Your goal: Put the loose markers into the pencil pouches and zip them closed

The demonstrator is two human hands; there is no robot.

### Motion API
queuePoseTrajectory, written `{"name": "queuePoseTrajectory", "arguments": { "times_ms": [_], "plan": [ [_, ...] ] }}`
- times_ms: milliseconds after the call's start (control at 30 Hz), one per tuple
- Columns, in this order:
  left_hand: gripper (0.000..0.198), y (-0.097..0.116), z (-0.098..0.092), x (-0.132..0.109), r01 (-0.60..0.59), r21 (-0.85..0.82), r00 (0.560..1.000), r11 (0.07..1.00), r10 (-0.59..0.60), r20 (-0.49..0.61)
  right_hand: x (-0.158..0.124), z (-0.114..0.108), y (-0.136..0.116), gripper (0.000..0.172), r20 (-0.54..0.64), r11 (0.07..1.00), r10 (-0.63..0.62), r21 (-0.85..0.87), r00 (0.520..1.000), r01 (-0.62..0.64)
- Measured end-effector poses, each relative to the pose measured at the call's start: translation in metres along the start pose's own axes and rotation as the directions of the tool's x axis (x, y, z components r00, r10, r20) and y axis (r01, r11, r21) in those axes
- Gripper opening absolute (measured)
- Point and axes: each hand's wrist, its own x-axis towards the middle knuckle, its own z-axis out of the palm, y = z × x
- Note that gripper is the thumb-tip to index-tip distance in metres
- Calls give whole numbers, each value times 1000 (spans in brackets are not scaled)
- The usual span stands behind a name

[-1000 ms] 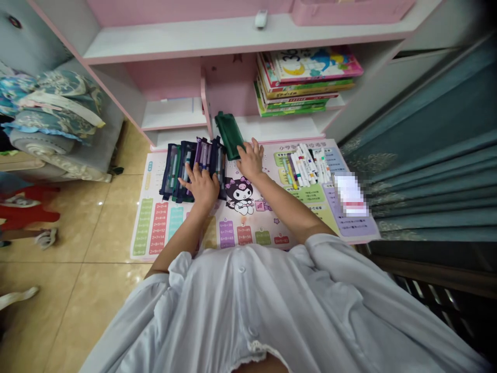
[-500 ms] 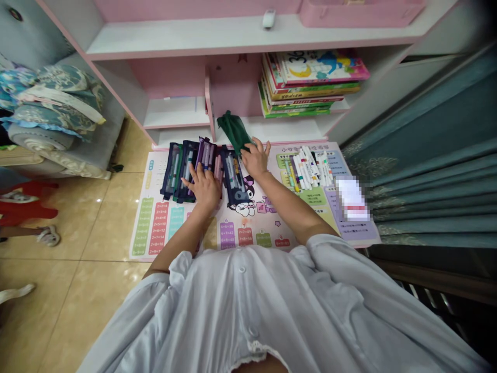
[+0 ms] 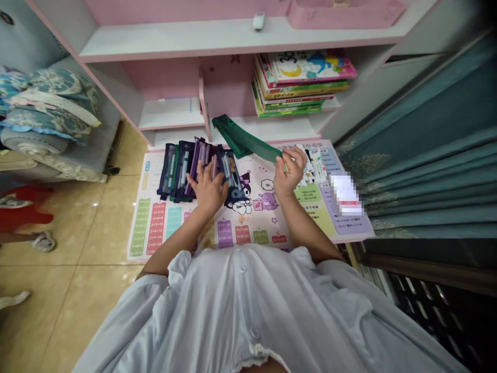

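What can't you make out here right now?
In the head view:
Part of the white markers: hidden behind the right hand.
Parts of the filled pouches: covered by the left hand.
Top of the pink box: cut off by the upper edge.
Details of the pale rectangle: blurred by pixelation.

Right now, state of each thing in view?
Green mesh pouch: stretched out, one end pinched in right hand
Filled pen pouches: side by side, zips unclear
Left hand: fingers spread over them
Loose markers: piled, partly hidden
Books: stacked flat
Curtain: hanging in folds
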Motion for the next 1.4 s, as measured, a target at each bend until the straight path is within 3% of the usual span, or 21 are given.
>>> {"name": "queuePoseTrajectory", "arguments": {
  "times_ms": [67,167,300,467,600,733,867,1000,1100,1267,1400],
  "plan": [
    [28,11,9,4,-166,-30,980,986,168,102,-8,-12,-2,39,-33,1000,-9,11,999,9],
    [28,23,28,14,-288,-51,933,956,292,208,-18,-24,-10,38,-57,1000,-18,2,998,18],
    [23,22,44,21,-269,-4,935,963,262,240,-28,-36,-13,32,-86,997,-15,80,996,22],
    [23,12,44,19,-226,52,953,973,210,219,-33,-48,-3,31,-33,981,60,188,998,-52],
    [31,11,35,11,-176,39,957,984,162,243,-35,-55,4,32,24,949,137,284,990,-138],
    [29,-1,13,-8,-129,-22,979,991,131,153,-38,-61,12,28,73,898,190,391,979,-203],
    [22,-24,-16,-32,38,-80,996,996,-31,78,-43,-63,23,31,133,864,218,435,967,-255],
    [42,-42,-42,-47,111,-142,994,984,-113,-8,-51,-61,29,30,214,856,209,431,954,-284],
    [50,-46,-54,-52,92,-155,995,984,-95,-16,-58,-59,28,28,309,861,186,406,933,-306],
    [19,-45,-61,-55,-25,-185,999,982,32,33,-66,-61,22,23,394,865,157,387,905,-319],
    [11,-45,-54,-57,-50,-197,993,979,69,92,-71,-68,16,24,404,890,186,317,896,-328]
  ]
}}
